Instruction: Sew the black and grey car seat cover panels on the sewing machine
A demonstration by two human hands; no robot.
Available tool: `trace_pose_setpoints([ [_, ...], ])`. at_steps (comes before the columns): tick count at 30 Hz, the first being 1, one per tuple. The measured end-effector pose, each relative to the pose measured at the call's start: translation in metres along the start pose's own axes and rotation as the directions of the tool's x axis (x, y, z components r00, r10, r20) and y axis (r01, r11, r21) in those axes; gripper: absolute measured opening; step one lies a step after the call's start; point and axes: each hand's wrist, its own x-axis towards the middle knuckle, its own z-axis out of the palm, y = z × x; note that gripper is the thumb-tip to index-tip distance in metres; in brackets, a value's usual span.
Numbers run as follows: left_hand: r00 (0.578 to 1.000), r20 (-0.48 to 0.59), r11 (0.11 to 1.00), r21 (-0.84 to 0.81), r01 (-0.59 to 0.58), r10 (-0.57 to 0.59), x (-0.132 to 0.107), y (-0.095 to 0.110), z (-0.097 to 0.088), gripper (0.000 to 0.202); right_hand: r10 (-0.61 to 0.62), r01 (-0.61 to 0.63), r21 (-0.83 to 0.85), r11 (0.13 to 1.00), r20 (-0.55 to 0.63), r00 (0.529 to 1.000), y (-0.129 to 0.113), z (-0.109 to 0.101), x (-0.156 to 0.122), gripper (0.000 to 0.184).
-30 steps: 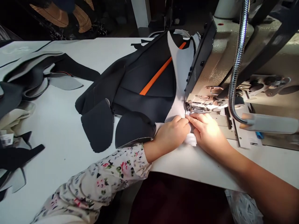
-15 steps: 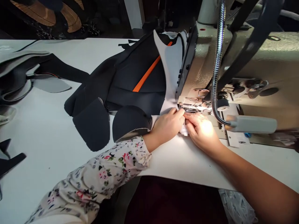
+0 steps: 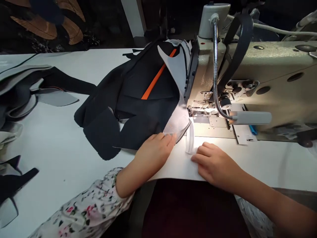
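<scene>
A large black fabric piece with an orange strip and light grey panels lies left of the sewing machine. My left hand rests at its near edge, fingers closed on the pale grey mesh part. From beside the presser foot a narrow white tape hangs toward me over the table. Just right of the tape's end is my right hand, loosely curled, with its fingers a little apart and nothing visible in them.
More black and grey fabric pieces are at the left on the white table. A lamp on a flexible metal neck lights the needle area. The table's front edge runs just before my lap. Blurred fan blades show behind the table.
Both hands have drawn back from the presser foot toward me, the right one off the fabric. The mesh part and the white tape are now uncovered. The head view has shifted.
</scene>
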Motion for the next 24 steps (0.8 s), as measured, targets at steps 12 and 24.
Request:
trace_pose_setpoints([
  [12, 0.972, 0.011, 0.969, -0.076, -0.234, 0.236, -0.004, 0.013, 0.011, 0.034, 0.49, -0.511, -0.044, 0.858, -0.23, 0.841, 0.011, 0.032, 0.033, 0.018],
  [24, 0.96, -0.221, 0.942, -0.249, -0.226, 0.172, 0.001, 0.022, 0.017, 0.025, 0.492, -0.473, 0.139, 0.87, -0.308, 0.814, -0.017, 0.041, 0.007, 0.021],
])
